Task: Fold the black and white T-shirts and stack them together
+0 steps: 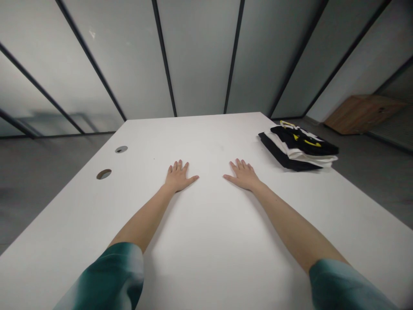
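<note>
My left hand (pixel 179 175) lies flat on the white table (pixel 206 241), fingers spread and thumb pointing right. Mirroring it, my right hand (pixel 242 174) rests palm down with its fingers apart. Neither hand holds anything, and a gap of bare tabletop separates the two thumbs. To the right of my right hand, and not touching it, sits a stack of folded clothes (pixel 300 146). Black fabric makes up its bottom layer, white lies in the middle, and a black piece with yellow and white print is on top.
Two round holes pierce the tabletop at the left, a farther hole (pixel 121 149) and a nearer hole (pixel 104 174). Beyond the table's far edge stands a frosted glass partition (pixel 200 56) with dark frames. A wooden cabinet (pixel 361 114) is on the floor at the far right.
</note>
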{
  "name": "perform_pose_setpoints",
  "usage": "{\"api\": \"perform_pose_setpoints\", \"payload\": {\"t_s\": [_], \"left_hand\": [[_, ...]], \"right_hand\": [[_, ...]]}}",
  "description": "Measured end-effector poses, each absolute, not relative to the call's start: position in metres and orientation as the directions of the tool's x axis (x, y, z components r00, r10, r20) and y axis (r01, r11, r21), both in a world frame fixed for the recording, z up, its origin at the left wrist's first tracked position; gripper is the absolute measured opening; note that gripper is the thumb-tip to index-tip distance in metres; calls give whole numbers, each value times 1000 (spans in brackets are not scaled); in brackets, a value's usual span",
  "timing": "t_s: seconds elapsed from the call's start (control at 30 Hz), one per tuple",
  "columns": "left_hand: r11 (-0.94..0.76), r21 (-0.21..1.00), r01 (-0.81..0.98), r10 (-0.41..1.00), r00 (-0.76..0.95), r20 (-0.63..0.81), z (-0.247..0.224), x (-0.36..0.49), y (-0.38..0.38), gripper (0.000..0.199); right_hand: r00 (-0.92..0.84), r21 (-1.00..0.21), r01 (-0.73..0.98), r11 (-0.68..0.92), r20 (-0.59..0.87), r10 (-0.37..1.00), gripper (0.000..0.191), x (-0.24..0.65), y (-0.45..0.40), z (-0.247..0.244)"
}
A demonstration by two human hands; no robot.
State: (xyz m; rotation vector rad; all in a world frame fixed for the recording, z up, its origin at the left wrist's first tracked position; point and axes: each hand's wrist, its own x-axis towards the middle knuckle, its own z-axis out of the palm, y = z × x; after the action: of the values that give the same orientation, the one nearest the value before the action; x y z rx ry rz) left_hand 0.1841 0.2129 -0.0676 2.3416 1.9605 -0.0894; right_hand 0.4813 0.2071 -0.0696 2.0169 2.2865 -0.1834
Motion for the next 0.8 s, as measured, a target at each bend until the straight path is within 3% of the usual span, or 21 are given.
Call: {"api": "perform_pose_setpoints", "payload": {"t_s": [0.8], "left_hand": [[-175, 37, 984, 980, 178, -94, -67, 185, 212, 101]], "right_hand": [[-124, -34, 992, 120, -149, 981, 99, 482, 206, -67]]}}
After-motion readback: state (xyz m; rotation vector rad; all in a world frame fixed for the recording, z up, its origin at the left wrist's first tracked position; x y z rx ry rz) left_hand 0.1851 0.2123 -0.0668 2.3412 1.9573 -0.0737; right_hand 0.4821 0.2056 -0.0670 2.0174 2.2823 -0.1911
